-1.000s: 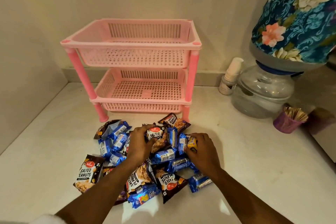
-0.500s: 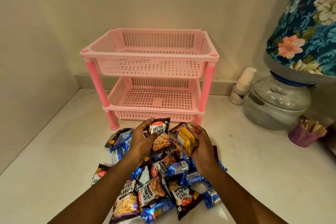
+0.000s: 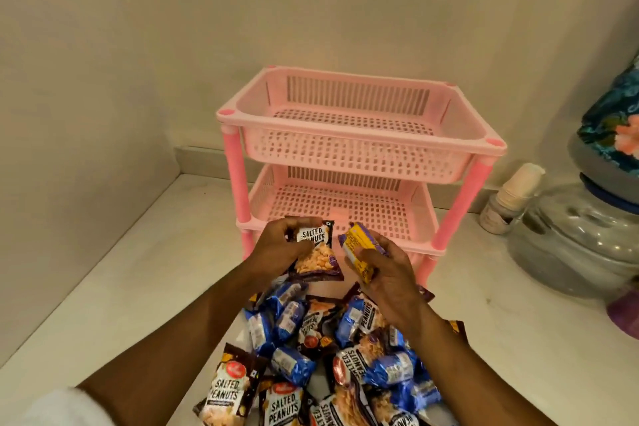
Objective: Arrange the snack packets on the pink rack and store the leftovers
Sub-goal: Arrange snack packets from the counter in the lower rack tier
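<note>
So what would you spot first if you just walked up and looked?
Probably the pink rack in the middle by the wall, both shelves bare. Next, the two hands just in front of it: the left hand holds a peanut packet, the right hand a yellow packet. Below them lies a pile of packets.

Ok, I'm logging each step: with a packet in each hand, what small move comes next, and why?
Probably carry the salted peanuts packet in the left hand forward into the pink rack; both its baskets show no packets, and the right hand already holds a yellow packet.
</note>
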Demonstrator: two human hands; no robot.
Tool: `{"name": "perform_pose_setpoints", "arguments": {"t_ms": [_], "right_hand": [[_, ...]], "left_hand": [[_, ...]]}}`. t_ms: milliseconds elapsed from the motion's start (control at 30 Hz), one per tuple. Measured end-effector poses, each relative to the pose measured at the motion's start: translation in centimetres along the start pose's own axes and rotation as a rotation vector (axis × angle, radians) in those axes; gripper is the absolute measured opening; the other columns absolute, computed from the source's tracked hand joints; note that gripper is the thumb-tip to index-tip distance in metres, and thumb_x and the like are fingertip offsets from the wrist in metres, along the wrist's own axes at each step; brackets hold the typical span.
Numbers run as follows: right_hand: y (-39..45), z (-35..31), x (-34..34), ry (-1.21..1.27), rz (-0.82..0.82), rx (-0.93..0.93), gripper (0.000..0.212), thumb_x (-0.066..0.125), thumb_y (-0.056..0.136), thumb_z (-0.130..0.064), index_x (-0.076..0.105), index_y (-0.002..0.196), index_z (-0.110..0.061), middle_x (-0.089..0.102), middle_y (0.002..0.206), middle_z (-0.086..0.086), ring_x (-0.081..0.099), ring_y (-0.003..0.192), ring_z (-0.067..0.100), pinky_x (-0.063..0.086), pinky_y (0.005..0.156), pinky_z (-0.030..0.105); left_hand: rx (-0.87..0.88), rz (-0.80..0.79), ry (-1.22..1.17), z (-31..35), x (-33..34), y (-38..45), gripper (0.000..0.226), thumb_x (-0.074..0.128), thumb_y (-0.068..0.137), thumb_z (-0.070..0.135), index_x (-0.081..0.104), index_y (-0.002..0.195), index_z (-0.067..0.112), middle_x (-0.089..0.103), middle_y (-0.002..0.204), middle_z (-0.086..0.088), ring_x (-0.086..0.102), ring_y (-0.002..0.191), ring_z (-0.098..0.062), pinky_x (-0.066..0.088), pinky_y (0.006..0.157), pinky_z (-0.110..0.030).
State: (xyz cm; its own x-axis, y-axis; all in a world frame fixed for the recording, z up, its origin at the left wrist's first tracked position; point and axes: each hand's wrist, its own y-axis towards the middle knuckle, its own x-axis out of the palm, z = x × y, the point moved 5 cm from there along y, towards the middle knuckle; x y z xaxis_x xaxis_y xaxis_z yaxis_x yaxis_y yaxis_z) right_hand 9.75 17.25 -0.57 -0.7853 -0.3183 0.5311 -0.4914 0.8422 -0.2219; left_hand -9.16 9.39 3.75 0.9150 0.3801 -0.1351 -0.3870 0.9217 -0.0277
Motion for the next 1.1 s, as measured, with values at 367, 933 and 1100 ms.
{"name": "perform_pose_setpoints", "arguments": {"t_ms": [367,933,1100], "right_hand": [[10.0,-2.3,6.3,-0.209,0.219,-0.054,0.029,0.073,0.088,-0.021,0.068,0.117,-0.022,0.072,0.109,0.004,0.066,0.094,0.021,0.049,0.077,0.037],[18.6,2.6,6.0,-1.068,0.204,0.304,0.029,0.070,0.085,-0.012,0.065,0.110,0.003,0.065,0.103,0.020,0.064,0.089,0.030,0.054,0.068,0.031],[19.4,3.2,6.3,-1.369,0.159,0.230,0.021,0.072,0.083,-0.025,0.062,0.090,-0.008,0.062,0.093,0.011,0.057,0.074,0.020,0.047,0.060,0.026]], "left_hand": [[-0.059,0.174,0.194,0.2,-4.6,12.7,0.049,0.061,0.082,-0.006,0.059,0.126,0.017,0.061,0.124,0.000,0.064,0.103,-0.022,0.056,0.078,-0.036],[0.076,-0.059,1.060,-4.6,-2.6,16.7,0.051,0.065,0.086,0.012,0.055,0.135,0.018,0.034,0.152,-0.016,0.035,0.139,-0.033,0.033,0.116,-0.039],[-0.002,-0.185,1.155,-5.4,-3.0,16.9,0.036,0.069,0.087,0.023,0.065,0.119,0.008,0.064,0.123,-0.013,0.061,0.114,-0.028,0.051,0.098,-0.034]]}}
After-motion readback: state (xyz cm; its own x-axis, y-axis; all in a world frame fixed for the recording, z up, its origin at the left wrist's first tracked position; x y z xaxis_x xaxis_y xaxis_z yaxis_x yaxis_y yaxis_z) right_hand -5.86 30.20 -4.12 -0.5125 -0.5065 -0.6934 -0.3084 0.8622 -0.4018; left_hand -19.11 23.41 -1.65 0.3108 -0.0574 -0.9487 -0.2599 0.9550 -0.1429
